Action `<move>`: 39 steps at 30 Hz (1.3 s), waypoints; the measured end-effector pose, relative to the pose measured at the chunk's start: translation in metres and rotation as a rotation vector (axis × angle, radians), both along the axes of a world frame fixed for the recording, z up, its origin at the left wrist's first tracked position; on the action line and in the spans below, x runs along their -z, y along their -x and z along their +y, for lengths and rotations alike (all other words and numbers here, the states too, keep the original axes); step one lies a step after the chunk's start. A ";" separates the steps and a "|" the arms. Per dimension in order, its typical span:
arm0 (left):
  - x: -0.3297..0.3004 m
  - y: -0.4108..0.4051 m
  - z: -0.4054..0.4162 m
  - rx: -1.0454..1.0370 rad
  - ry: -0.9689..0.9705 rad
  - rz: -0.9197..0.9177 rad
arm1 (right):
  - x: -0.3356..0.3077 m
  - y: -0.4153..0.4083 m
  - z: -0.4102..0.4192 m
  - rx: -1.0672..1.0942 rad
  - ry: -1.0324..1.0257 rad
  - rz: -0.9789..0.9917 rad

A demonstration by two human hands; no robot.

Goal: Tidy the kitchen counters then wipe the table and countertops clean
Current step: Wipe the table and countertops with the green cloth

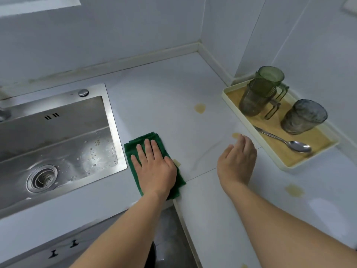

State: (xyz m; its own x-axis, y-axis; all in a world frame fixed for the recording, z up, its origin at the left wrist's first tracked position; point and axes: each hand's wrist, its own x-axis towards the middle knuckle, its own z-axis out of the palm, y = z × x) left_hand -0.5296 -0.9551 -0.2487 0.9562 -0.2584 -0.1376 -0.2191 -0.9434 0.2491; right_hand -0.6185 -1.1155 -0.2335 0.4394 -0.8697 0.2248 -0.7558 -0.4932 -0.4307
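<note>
The cream rectangular plastic tray [229, 97] holds two green handled plastic cups [257, 95], a grey tumbler [303, 117] and a steel spoon [284, 140], while the left hand [154, 165] presses flat-fingered on the folded green cloth [135, 147] beside the steel sink [63, 136], and the right hand [237, 163] hovers relaxed, empty.

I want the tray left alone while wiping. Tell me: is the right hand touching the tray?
No. The right hand hovers open over the countertop, apart from the tray.

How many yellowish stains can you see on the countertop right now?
4, maybe more: one mid-counter, one at the right hand's fingertips, one near the front right, one peeking from under the green cloth at. The cloth may hide others.
</note>
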 end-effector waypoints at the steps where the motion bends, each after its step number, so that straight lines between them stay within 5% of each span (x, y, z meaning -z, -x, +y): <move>1: 0.000 0.000 0.000 0.002 -0.001 0.006 | 0.004 0.010 0.006 0.024 -0.017 0.041; 6: 0.002 -0.034 -0.013 0.021 -0.012 -0.023 | 0.024 0.031 0.013 0.144 -0.101 0.205; 20: 0.004 -0.146 -0.068 -0.012 -0.025 -0.059 | 0.042 0.017 -0.027 0.173 -0.103 0.290; 32: 0.005 -0.003 -0.043 0.066 -0.013 -0.066 | 0.030 0.018 -0.025 0.148 -0.164 0.307; 39: 0.003 -0.003 -0.045 0.065 -0.031 -0.024 | 0.031 0.018 -0.023 0.175 -0.148 0.249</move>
State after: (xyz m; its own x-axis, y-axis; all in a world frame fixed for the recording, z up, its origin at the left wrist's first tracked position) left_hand -0.5264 -1.0001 -0.2521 0.9406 -0.3160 -0.1241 -0.2855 -0.9341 0.2145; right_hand -0.6369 -1.1382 -0.2643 0.3062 -0.9520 -0.0050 -0.9144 -0.2927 -0.2796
